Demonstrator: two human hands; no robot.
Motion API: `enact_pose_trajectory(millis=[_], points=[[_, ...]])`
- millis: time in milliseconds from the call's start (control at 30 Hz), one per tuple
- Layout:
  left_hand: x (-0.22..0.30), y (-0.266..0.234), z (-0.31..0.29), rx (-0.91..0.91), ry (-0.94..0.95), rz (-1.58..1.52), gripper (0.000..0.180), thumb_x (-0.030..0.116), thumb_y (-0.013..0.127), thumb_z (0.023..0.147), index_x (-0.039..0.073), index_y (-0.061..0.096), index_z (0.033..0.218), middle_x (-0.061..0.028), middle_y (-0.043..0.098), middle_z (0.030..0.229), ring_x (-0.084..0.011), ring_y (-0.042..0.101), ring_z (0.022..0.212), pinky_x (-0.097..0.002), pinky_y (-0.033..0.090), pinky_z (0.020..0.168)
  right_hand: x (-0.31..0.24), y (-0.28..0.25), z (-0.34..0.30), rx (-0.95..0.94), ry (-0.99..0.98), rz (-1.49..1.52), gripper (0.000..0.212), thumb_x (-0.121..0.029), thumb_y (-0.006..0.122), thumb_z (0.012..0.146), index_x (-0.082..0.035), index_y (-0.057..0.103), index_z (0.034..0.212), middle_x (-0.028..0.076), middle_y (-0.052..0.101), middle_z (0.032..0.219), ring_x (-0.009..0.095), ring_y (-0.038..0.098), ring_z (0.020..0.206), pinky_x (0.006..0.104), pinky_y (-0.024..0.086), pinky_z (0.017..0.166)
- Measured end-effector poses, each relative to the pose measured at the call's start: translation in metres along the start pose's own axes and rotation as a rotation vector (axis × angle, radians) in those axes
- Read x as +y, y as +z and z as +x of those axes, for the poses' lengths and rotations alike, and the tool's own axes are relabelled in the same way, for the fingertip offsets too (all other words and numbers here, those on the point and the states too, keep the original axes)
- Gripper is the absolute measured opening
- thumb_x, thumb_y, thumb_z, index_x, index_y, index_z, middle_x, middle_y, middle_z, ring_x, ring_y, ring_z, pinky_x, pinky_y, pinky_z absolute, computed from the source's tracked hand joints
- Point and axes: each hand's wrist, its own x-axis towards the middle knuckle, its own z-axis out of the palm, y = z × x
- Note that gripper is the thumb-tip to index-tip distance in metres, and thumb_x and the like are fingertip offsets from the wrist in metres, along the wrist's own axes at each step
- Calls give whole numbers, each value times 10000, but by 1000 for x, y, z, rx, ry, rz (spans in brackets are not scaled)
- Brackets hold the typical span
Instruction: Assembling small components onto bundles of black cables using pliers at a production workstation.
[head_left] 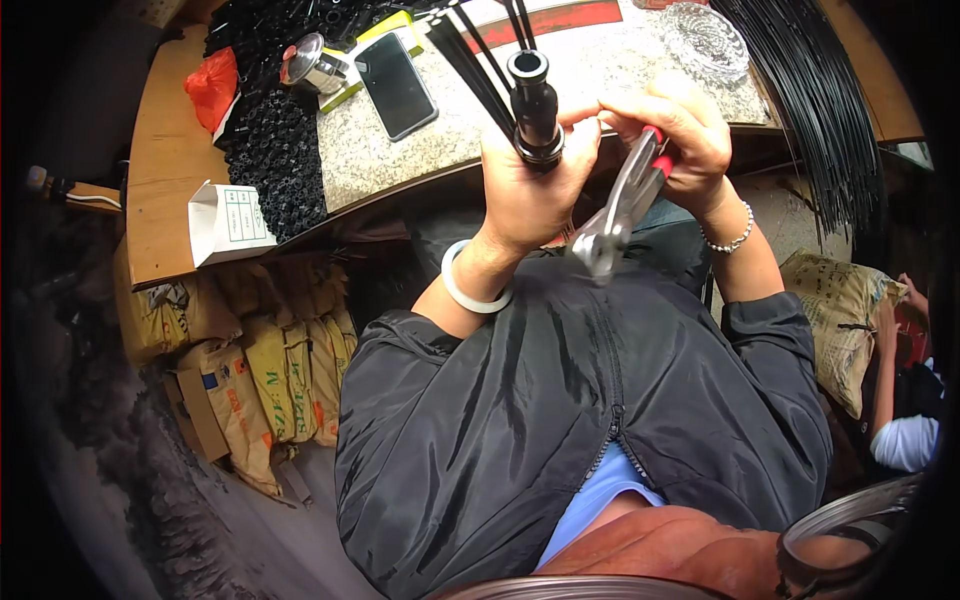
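My left hand is closed around a black tubular fitting, held upright with its round hollow end facing up. Several thin black rods fan out from it toward the back of the table, like the ribs of an umbrella frame. In my right hand are pliers with red handles, their metal head pointing down toward my jacket and slightly blurred. The fingertips of both hands come close together beside the fitting. Whether a small part sits between them I cannot make out.
On the table lie a dark phone, a metal-lidded jar, a glass ashtray and piles of small black parts. Long black rods hang over the right edge. Sacks stand below left; another person's arm shows at right.
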Motion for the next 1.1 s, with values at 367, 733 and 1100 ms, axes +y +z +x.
enact_pose_trajectory(millis=[367, 733, 1100], points=[[14, 1, -2, -24, -90, -29, 120, -19, 597, 795, -53, 648, 898, 43, 514, 620, -16, 429, 530, -185, 340, 466, 0, 13, -11, 159, 102, 134, 227, 8, 710, 697, -15, 646, 914, 89, 642, 793, 205, 616, 699, 291, 491, 617], [9, 1, 2, -66, 17, -190, 245, -8, 512, 833, -91, 573, 1055, -134, 638, 1000, -63, 559, 645, -184, 450, 587, -13, 30, 0, 196, -74, 194, 265, 2, 724, 665, 8, 620, 908, 109, 615, 743, 210, 615, 633, 298, 502, 579], [0, -6, 4, -72, 149, -161, 253, 35, 525, 838, -95, 576, 1049, -153, 628, 1043, -111, 597, 772, -228, 479, 690, -16, 42, -1, 192, -79, 206, 244, -52, 730, 685, -8, 627, 903, 90, 615, 758, 213, 622, 671, 301, 500, 610]])
